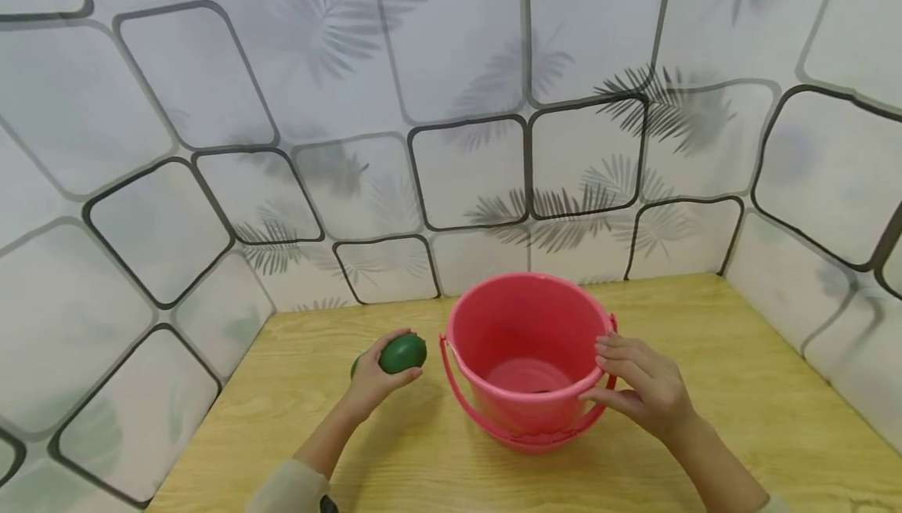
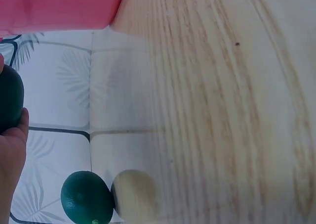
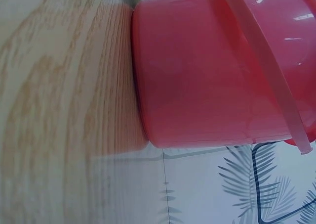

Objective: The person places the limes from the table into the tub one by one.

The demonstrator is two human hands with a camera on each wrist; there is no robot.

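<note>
In the head view, my left hand [image 1: 375,381] holds a smooth, dark green oval fruit [image 1: 403,353] between thumb and fingers, left of the pink bucket [image 1: 528,397]. The left wrist view shows this fruit [image 2: 11,99] raised off the table. A second green fruit [image 2: 87,198] lies on the tabletop, mostly hidden behind my left hand in the head view. My right hand [image 1: 650,389] grips the bucket's right rim, fingers outside the far side and thumb near the front. The bucket stands upright, its handle [image 1: 486,424] hanging down in front. A small dark spot shows inside, behind the front rim.
Everything stands on a light wood-grain table [image 1: 733,388]. Pale walls [image 1: 465,176] with dark rounded squares and leaf prints enclose the table at the back and both sides. The bucket's side [image 3: 207,75] fills much of the right wrist view.
</note>
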